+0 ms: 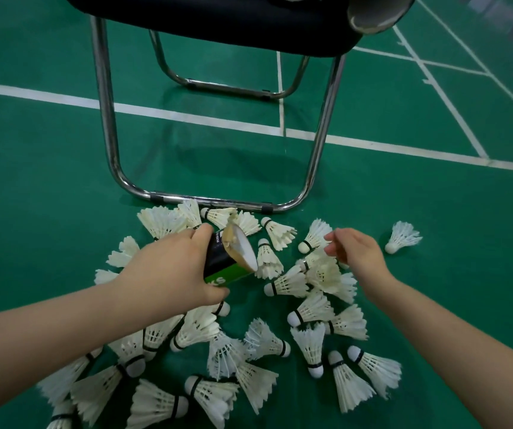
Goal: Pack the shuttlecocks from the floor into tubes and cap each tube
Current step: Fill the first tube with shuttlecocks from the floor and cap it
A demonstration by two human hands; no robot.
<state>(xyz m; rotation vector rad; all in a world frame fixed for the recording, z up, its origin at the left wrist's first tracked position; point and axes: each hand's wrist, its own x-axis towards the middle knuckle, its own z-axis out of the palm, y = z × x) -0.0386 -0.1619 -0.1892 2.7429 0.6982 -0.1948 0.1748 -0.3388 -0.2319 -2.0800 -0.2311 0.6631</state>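
Person's crouched over a big scatter of white feather shuttlecocks (283, 283) on the green court floor (32, 150), right in front of a chair (218, 23) w/ a chrome tube frame and black seat. The pile starts at the chair's front floor bar and spreads back toward the person; one stray shuttlecock (402, 236) sits apart off to the right of the rest.

Left hand (168, 270) is wrapped around a tube (227, 258), dark w/ a green band and some white lettering, fingers curled over the top side and thumb underneath, so a firm grip. Tube's tilted, open mouth pointing up and to the right, held above the pile, not touching the floor afaict. No cap on that end. Can't tell how many birdies are inside, the mouth just shows pale cardboard/white.

Right hand (356, 252) is empty, hovering just over the middle of the pile, fingers loosely curled and a bit apart, fingertips pointing left toward the tube. Looks near the feathers of one, but can't tell if it's actually touching.

White court lines (187, 117) run across the floor behind the chair legs. Something rounded, dark-rimmed hangs over the seat's right corner, too cropped to ID tbh.
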